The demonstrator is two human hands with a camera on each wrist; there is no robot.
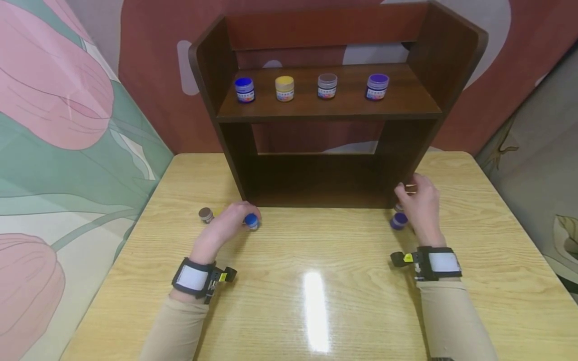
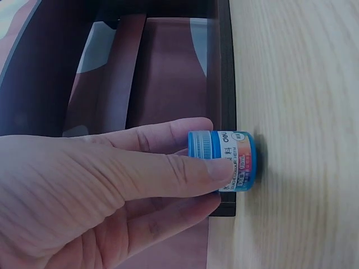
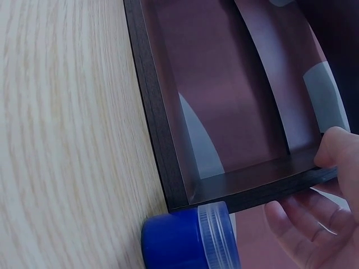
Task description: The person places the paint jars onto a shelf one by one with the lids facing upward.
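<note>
My left hand (image 1: 228,220) pinches a small blue paint jar (image 2: 242,162) between thumb and fingers. That jar stands by the shelf unit's front left corner, its base close to or on the table. My right hand (image 1: 422,205) is at the unit's right side panel (image 3: 263,188). In the right wrist view its thumb overlaps the panel's inner face and its fingers spread on the outer side; no jar shows between them. Below that hand sits a dark blue-purple paint jar (image 1: 399,221), with another jar (image 1: 398,206) partly hidden behind it.
On the upper board of the brown shelf unit (image 1: 325,118) stand a blue jar (image 1: 245,90), a yellow jar (image 1: 284,88), a clear-lidded jar (image 1: 327,86) and a purple jar (image 1: 377,87). A brown-lidded jar (image 1: 206,215) is left on the table (image 1: 289,260), beside something yellow mostly hidden.
</note>
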